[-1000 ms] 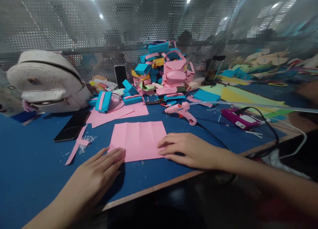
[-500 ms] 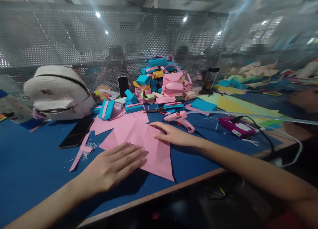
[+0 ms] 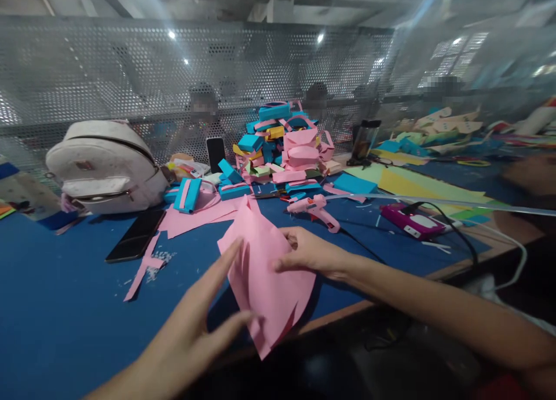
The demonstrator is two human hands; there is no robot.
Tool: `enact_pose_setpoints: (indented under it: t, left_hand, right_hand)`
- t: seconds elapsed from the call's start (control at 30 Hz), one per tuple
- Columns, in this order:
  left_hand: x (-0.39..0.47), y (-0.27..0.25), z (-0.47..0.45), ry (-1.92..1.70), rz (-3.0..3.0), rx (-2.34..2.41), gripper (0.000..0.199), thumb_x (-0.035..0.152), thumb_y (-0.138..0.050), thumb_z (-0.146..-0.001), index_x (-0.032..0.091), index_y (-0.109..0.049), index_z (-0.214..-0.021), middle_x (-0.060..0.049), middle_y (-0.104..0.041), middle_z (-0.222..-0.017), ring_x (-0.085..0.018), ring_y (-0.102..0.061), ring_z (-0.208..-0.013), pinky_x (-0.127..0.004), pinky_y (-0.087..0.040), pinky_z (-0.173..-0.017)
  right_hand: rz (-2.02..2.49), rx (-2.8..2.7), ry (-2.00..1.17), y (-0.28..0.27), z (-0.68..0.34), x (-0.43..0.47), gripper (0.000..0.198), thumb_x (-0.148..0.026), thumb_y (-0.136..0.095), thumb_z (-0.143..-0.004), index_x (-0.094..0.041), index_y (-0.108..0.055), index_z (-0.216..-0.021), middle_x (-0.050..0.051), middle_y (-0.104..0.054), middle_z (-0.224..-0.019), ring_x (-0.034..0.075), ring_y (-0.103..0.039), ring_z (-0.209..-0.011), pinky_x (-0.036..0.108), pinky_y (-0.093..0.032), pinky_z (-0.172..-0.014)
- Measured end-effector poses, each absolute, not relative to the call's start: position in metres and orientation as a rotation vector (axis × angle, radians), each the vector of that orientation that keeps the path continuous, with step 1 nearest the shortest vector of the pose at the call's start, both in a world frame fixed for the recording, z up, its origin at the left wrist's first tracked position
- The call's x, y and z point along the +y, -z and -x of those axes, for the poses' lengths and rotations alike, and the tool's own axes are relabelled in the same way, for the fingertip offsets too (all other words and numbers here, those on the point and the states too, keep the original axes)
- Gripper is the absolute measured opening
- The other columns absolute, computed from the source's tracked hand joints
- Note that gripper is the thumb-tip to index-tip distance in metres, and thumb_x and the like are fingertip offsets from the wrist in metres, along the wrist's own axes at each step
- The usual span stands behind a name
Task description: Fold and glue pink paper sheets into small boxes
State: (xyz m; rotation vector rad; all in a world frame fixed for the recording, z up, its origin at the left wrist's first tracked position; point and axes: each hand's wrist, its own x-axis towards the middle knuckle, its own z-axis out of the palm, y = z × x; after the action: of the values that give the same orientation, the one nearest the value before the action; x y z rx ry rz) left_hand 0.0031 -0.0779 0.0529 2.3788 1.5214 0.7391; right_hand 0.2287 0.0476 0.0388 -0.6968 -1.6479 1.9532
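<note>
A sheet of pink paper [image 3: 269, 272] with fold creases is lifted off the blue table and stands tilted, one corner pointing up and another hanging near the front edge. My right hand [image 3: 306, 252] pinches its right side between thumb and fingers. Spread beside the left side is my left hand [image 3: 212, 310], thumb apart from the fingers and slightly blurred; its fingertips are at the paper, and whether they press on it is hard to see. More pink paper [image 3: 186, 219] lies flat behind. A pink glue gun [image 3: 315, 209] rests just beyond my right hand.
Behind stands a pile of blue and pink paper boxes [image 3: 299, 145]. On the left are a white backpack [image 3: 102, 171], a dark phone [image 3: 135, 237] and pink strips [image 3: 143, 270]. A purple power strip [image 3: 410, 221] with cables lies right. A person's hand [image 3: 532, 183] shows at far right.
The pink paper has risen from lying flat on the table to an upright tilt. My right hand now pinches it, while my left hand has come off its surface and spread open.
</note>
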Motion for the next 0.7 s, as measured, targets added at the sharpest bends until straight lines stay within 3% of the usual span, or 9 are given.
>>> enact_pose_setpoints:
  t: [0.13, 0.23, 0.37, 0.47, 0.53, 0.63, 0.7]
  left_hand:
    - [-0.082, -0.045, -0.037, -0.773, -2.176, 1.482, 0.107, 0.042, -0.070, -0.080, 0.036, 0.009, -0.152, -0.005, -0.006, -0.163, -0.031, -0.015, -0.147, -0.051, -0.029, -0.115]
    - [-0.071, -0.043, -0.041, -0.865, -2.111, 1.451, 0.098, 0.029, -0.062, -0.085, 0.039, 0.010, -0.151, 0.000, -0.004, -0.163, -0.027, -0.011, -0.148, -0.049, -0.020, -0.118]
    - [-0.057, -0.046, -0.031, -1.049, -1.956, 1.426, 0.088, 0.024, -0.054, -0.089, 0.040, 0.005, -0.151, 0.001, -0.015, -0.162, -0.025, -0.019, -0.147, -0.046, -0.023, -0.118]
    - [-0.048, -0.054, -0.018, -1.211, -1.833, 1.561, 0.089, 0.026, -0.064, -0.082, 0.034, -0.010, -0.153, -0.003, -0.020, -0.161, -0.029, -0.020, -0.147, -0.046, -0.020, -0.119]
    - [-0.042, -0.062, -0.007, -1.341, -1.633, 1.631, 0.089, 0.026, -0.070, -0.077, 0.030, -0.022, -0.151, -0.007, -0.036, -0.155, -0.031, -0.033, -0.142, -0.045, -0.030, -0.116]
    - [-0.033, -0.072, 0.015, -1.421, -1.188, 1.562, 0.074, 0.028, -0.074, -0.073, 0.026, -0.044, -0.141, -0.010, -0.061, -0.133, -0.027, -0.064, -0.110, -0.033, -0.057, -0.085]
    - [-0.029, -0.074, 0.031, -1.407, -1.033, 1.526, 0.056, 0.028, -0.078, -0.069, 0.018, -0.061, -0.122, -0.009, -0.070, -0.113, -0.019, -0.070, -0.084, -0.023, -0.057, -0.068]
  right_hand:
    - [0.739, -1.796, -1.870, -0.044, -0.219, 0.035, 0.050, -0.036, -0.088, -0.058, -0.014, -0.070, -0.099, 0.006, -0.073, -0.088, 0.023, -0.069, -0.081, 0.033, -0.055, -0.073]
    - [0.668, -1.856, -1.812, -0.047, -0.215, 0.033, 0.042, -0.037, -0.087, -0.059, -0.013, -0.069, -0.090, 0.003, -0.071, -0.078, 0.019, -0.067, -0.072, 0.029, -0.055, -0.066]
    - [0.687, -1.845, -1.756, -0.052, -0.218, 0.032, 0.046, -0.034, -0.089, -0.054, -0.014, -0.066, -0.089, 0.001, -0.069, -0.078, 0.018, -0.066, -0.065, 0.026, -0.054, -0.056]
    - [0.771, -1.865, -1.731, -0.056, -0.223, 0.028, 0.041, -0.034, -0.088, -0.054, -0.014, -0.063, -0.080, 0.002, -0.068, -0.072, 0.018, -0.067, -0.063, 0.026, -0.053, -0.054]
    - [0.793, -1.918, -1.695, -0.057, -0.228, 0.028, 0.034, -0.036, -0.084, -0.059, -0.014, -0.063, -0.075, 0.003, -0.068, -0.070, 0.018, -0.068, -0.064, 0.026, -0.053, -0.056]
    - [0.790, -2.043, -1.550, -0.057, -0.238, 0.031, 0.028, -0.038, -0.077, -0.070, -0.014, -0.067, -0.080, 0.004, -0.070, -0.076, 0.018, -0.067, -0.070, 0.025, -0.051, -0.060]
    - [0.800, -2.116, -1.438, -0.054, -0.246, 0.036, 0.030, -0.040, -0.074, -0.074, -0.013, -0.069, -0.085, 0.004, -0.070, -0.081, 0.018, -0.065, -0.072, 0.025, -0.048, -0.060]
